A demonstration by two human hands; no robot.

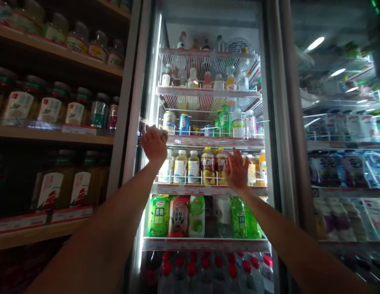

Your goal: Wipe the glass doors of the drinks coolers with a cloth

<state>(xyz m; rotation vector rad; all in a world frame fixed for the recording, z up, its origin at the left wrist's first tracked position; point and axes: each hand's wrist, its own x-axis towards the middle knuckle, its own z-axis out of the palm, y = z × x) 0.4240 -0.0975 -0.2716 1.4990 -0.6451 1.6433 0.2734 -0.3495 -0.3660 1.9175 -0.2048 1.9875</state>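
My left hand [154,143] is raised at the left side of a lit drinks cooler [208,141], close to a pale can [169,121]. Its fingers are bent, and a small pale patch shows beside them; what it is I cannot make out. My right hand [237,169] reaches to the middle shelf with its fingers apart and nothing visible in them. Just left of it stand dark iced tea bottles [207,165] with yellow caps. Whether either hand touches glass or a shelf is unclear.
Big green and red juice bottles [178,216] stand on the shelf below, with red-capped bottles [205,263] at the bottom. Wooden shelves [55,136] of jars line the left. Another cooler [346,145] is on the right, beyond a metal door frame [297,122].
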